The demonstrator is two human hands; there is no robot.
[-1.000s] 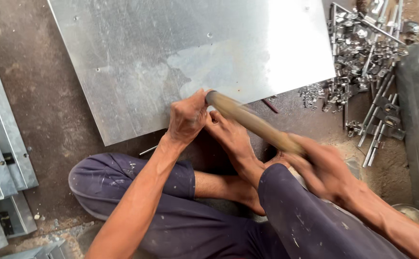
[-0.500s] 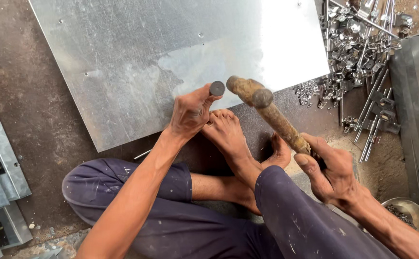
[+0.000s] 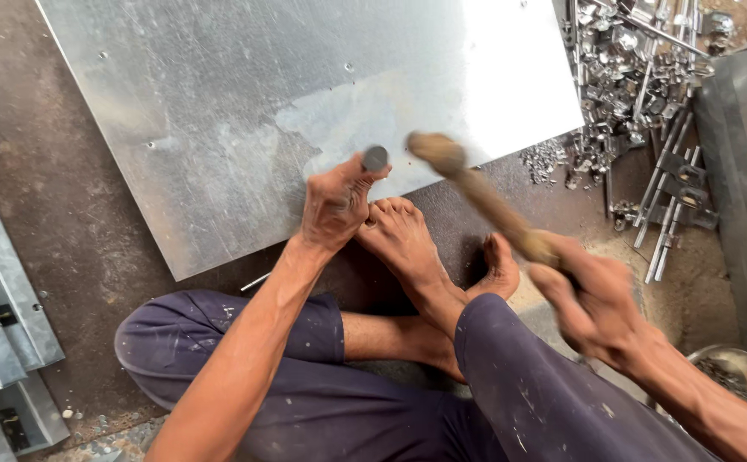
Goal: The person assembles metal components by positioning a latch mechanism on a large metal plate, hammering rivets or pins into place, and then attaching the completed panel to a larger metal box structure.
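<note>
- At the near edge of the sheet [image 3: 245, 111], your left hand [image 3: 332, 205] is clenched around a punch [image 3: 376, 159], its round head standing up above your thumb. The tip is hidden by the hand; it looks set on the sheet close to the edge.
- Your right hand [image 3: 591, 295] grips the handle of a hammer [image 3: 476, 192]. The hammer head is blurred and hangs just beside the punch head, a little to its right.
- Your foot [image 3: 403, 235] rests against the sheet edge, touching the left hand. It seems to pin the sheet to the floor [image 3: 57, 214]; hold that pressure steady so the metal does not hop under a blow.
- Hold the punch upright. A tilted punch is likely to skid across the bright surface and scar it.
- Land the hammer face flat and centred on the punch head. A glancing hit could slip off towards your thumb or toes, both very near.
- Keep your fingers low on the punch shaft, clear of its head.
- Let the wrist do the swing; short, even blows should serve better than one heavy one.
- Loose metal parts [image 3: 638, 77] lie well apart to your right, and channel pieces [image 3: 1, 316] lie to your left. Neither crowds the swing.
</note>
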